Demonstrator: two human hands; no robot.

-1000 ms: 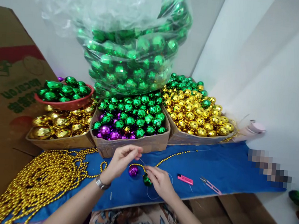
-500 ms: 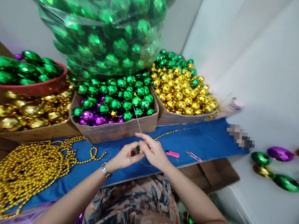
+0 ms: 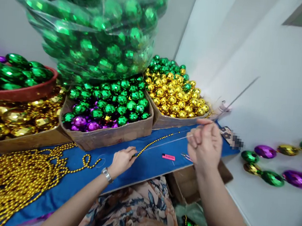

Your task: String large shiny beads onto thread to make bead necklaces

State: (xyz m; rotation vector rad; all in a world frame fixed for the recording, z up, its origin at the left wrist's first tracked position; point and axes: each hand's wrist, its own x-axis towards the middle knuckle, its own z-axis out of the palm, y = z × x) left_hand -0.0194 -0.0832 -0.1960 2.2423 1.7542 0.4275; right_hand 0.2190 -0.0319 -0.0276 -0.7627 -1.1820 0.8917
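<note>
"Needle: where do we enter it?"

"Right of centre, long and thin, slanting toward the upper right of the frame. We list it as held in the right hand, fingers folded tight."

"Thread?"

"Pale, one length, drawn straight across mid-frame between that hand and the left hand, just below centre. We see the left curled closed in a pinch, the gold bead strand running into its grip. What else lies inside, we cannot tell."

"On the blue cloth?"

"We count one small pink item with a dark end, right of centre; one pair of snips, partly hidden behind the right hand; one heap of gold beads, lower left."

"Stock behind?"

"One cardboard box, green and purple balls, left of centre; a second box, gold and green balls, right of it; one red bowl of green ovals, left edge; one clear bag of green balls, upper left. At the right edge we add one string of large beads: green, purple, gold."
</note>
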